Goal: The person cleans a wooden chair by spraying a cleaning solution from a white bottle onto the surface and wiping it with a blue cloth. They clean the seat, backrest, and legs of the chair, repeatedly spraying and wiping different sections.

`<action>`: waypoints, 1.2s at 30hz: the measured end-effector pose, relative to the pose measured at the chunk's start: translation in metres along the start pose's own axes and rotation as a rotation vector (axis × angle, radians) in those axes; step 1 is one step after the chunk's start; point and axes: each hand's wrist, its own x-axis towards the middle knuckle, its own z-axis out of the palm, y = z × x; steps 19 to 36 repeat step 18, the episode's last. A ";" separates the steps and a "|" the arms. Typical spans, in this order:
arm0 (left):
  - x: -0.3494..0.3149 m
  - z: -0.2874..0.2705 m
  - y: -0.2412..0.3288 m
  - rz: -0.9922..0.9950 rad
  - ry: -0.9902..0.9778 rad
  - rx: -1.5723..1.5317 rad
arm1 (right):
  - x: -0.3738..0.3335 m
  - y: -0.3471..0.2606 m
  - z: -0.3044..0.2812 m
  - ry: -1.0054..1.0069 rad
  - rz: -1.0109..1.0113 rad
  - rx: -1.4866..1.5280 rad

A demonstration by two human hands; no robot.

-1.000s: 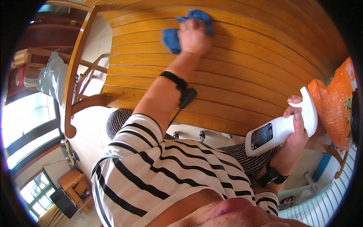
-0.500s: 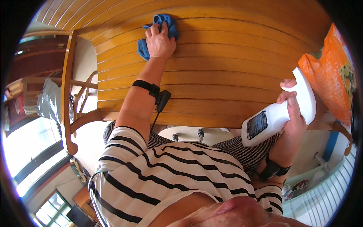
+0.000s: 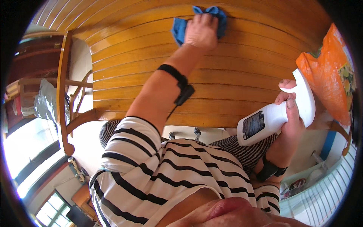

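- The slatted wooden table (image 3: 234,56) fills the upper part of the view, its honey-coloured boards running left to right and bending with the lens; the person sits at its near edge in a black-and-white striped top (image 3: 162,170).
- A wooden chair (image 3: 66,94) stands at the table's left end, with bright windows beyond it low on the left; an orange plastic bag (image 3: 327,81) lies at the table's right edge.
- The blue cloth (image 3: 181,28) lies far across the boards, ahead and a little left of the body; the left hand (image 3: 201,31) presses flat on it, fingers spread, the arm stretched full length and wearing a black wrist strap (image 3: 177,77).
- The white spray bottle (image 3: 278,113) hangs over the near edge, well apart from the cloth; its long axis tilts, nozzle end up to the right; the right hand (image 3: 291,113) is wrapped around its neck.
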 end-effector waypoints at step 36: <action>0.038 0.021 0.051 0.030 -0.101 -0.014 | 0.000 0.005 -0.018 -0.060 0.015 0.017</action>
